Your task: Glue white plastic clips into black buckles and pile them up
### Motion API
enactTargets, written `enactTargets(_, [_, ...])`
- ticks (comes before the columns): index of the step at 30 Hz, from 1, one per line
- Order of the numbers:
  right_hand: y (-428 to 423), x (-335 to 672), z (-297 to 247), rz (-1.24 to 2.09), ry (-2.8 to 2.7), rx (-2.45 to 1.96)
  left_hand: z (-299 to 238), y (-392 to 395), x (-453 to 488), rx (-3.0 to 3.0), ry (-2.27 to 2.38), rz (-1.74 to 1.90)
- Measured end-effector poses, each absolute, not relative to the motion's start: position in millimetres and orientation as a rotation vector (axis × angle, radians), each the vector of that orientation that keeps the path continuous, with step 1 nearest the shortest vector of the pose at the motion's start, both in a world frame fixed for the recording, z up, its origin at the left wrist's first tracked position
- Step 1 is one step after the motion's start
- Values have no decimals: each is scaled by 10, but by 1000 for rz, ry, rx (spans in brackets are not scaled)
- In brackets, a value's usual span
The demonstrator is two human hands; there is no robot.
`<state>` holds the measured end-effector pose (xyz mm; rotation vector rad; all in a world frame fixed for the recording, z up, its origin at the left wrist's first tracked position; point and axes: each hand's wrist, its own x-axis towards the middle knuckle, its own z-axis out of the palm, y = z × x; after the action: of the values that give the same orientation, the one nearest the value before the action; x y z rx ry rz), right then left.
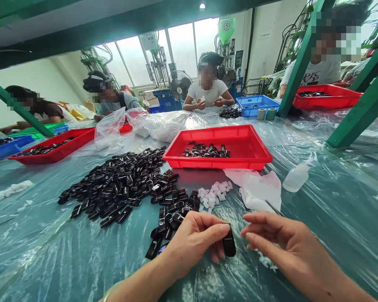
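Observation:
My left hand [197,237] pinches a glossy black plastic piece [229,241], rounded at its lower end, between thumb and fingers. To its right is my right hand [283,243], its thumb and fingertips apart and no object visible between them. A thin dark rod-like tool [272,206] sticks out behind the right hand; whether that hand touches it is hidden. Just beyond my left hand spreads a large pile of similar black pieces [122,180]. Small white pieces [214,193] lie beside the pile, and more white scraps [267,261] are partly covered by my right hand.
A red tray [217,162] with black pieces stands ahead. White sheet material [261,191] and a translucent bottle [296,178] lie to the right. Green posts [305,58] rise at the sides. Several people work around the plastic-covered table [82,260], near a blue tray [260,100] and other trays.

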<state>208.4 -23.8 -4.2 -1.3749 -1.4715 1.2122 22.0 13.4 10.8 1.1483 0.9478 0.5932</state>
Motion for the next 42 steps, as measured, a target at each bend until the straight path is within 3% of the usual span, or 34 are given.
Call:
enactTargets(4, [-22,2337,-24,149,-1421,-1480,106,127,219,1115,968,578])
enactTargets(7, [231,2592,-34,-171,-1234,-1542,116,124,226,1114,974,574])
enactTargets(15, [648,3025,-320,52,-970,-1914,123,110,236,1040,951,600])
enactTargets(21, [632,3042,-356,275,-1184,-1960,139,61,234,1039,897,560])
enactTargets(28, [279,2631,-52,38,-1556,-1527,97,34,267,986,860,484])
enactTargets(33, [13,2330,15,-339,-1918,-1156,76,6,274,952,845,415])
enactTargets(42, [-105,2232,-55,-374,-1998,-1098,40,6,278,965,799,345])
